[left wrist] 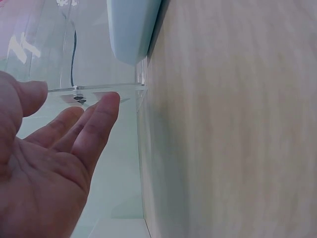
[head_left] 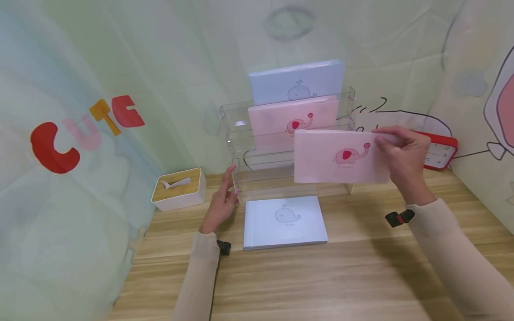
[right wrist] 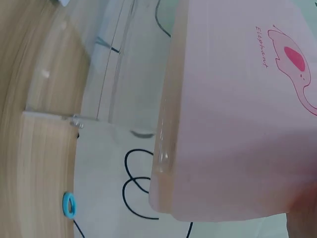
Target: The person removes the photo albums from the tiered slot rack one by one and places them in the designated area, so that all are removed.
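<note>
My right hand (head_left: 405, 154) pinches the upper right corner of a pink album (head_left: 321, 156) with a red elephant on its cover, holding it up in front of a clear tiered rack (head_left: 265, 183). In the right wrist view, the pink album's cover (right wrist: 233, 134) fills much of the right side. My left hand (head_left: 221, 200) touches the rack's left side panel, its fingers (left wrist: 96, 131) extended in the left wrist view. A second pink album (head_left: 273, 116) and a blue whale album (head_left: 273, 87) stand in the rack's upper tiers. Another blue whale album (head_left: 285, 227) lies flat before the rack.
A white tissue box (head_left: 180, 200) with a wooden lid stands left of the rack. Behind my right hand is a red-framed clock (head_left: 443, 151). A patterned curtain (head_left: 168, 67) hangs behind the wooden table (head_left: 281, 285). A small blue ring (right wrist: 69, 205) shows in the right wrist view.
</note>
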`<state>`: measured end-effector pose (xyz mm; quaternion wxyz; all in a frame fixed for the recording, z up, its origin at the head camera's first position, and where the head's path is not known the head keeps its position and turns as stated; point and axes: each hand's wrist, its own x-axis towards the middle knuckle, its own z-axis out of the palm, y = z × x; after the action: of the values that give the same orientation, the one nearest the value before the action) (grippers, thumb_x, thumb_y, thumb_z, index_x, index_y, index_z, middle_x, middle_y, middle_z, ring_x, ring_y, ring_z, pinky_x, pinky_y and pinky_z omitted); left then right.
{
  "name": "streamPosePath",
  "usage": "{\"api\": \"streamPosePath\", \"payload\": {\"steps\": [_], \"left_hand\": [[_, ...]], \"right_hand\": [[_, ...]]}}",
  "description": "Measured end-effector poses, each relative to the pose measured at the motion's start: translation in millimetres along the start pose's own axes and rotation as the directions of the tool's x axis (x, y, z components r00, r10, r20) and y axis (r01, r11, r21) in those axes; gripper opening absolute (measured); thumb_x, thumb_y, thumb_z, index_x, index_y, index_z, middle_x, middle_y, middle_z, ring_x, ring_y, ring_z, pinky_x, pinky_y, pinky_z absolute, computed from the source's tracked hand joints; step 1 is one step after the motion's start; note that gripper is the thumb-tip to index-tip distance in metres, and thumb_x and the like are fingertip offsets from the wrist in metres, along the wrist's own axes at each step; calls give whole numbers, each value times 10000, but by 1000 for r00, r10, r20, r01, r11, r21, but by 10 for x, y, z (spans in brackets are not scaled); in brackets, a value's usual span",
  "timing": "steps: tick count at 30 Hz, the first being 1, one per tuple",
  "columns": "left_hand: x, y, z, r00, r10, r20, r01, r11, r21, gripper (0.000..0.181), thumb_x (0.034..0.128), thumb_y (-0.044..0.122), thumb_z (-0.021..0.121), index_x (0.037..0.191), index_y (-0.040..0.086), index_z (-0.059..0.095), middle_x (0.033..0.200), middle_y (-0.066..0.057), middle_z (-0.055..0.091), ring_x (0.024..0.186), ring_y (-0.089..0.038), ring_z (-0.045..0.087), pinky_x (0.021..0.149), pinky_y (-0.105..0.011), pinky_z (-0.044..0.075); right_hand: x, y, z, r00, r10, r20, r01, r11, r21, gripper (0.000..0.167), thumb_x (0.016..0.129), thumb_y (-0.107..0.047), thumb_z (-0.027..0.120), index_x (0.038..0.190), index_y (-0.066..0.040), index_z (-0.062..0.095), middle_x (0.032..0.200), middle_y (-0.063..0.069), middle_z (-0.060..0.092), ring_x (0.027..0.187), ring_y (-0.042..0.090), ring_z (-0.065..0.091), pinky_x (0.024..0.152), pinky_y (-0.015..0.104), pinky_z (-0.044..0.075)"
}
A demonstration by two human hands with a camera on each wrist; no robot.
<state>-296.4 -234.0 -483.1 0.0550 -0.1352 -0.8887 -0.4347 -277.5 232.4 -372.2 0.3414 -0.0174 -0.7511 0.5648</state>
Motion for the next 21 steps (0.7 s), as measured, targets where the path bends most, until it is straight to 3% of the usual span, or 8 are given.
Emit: {"api": "streamPosePath", "payload": {"steps": [8, 13, 21], "left_hand": [[2, -16, 1, 1000, -12, -1, 12, 1000, 8, 760, 1142, 173, 508, 1682, 538, 116, 1603, -318, 509, 1105, -428, 771, 891, -532, 658], [3, -23, -1, 1000, -4, -4, 4, 1000, 19, 759, 1140, 161, 508, 1690, 513, 121, 1588, -332, 518, 1045, -406, 781, 887, -523, 656], [8, -13, 13, 1000, 11, -10, -11, 1000, 22, 763, 1136, 153, 517, 1708, 460, 117, 1576, -345, 523, 997, -389, 783, 884, -533, 647]], "right_hand": [[-35, 132, -236, 997, 71, -25, -73, 994, -87, 226, 1014, -197, 742, 1203, -115, 836, 987, -306, 714, 1085, -22, 642, 823, 90, 535], [-56, 188, -350, 990, 141, -8, -141, 987, -78, 258, 1023, -167, 718, 1254, -100, 813, 1036, -312, 687, 1142, -16, 605, 796, 53, 529], [-110, 266, -480, 984, 181, 5, -178, 974, -136, 292, 1030, -171, 709, 1294, -76, 788, 1010, -348, 642, 1187, -44, 558, 768, 38, 519]]}}
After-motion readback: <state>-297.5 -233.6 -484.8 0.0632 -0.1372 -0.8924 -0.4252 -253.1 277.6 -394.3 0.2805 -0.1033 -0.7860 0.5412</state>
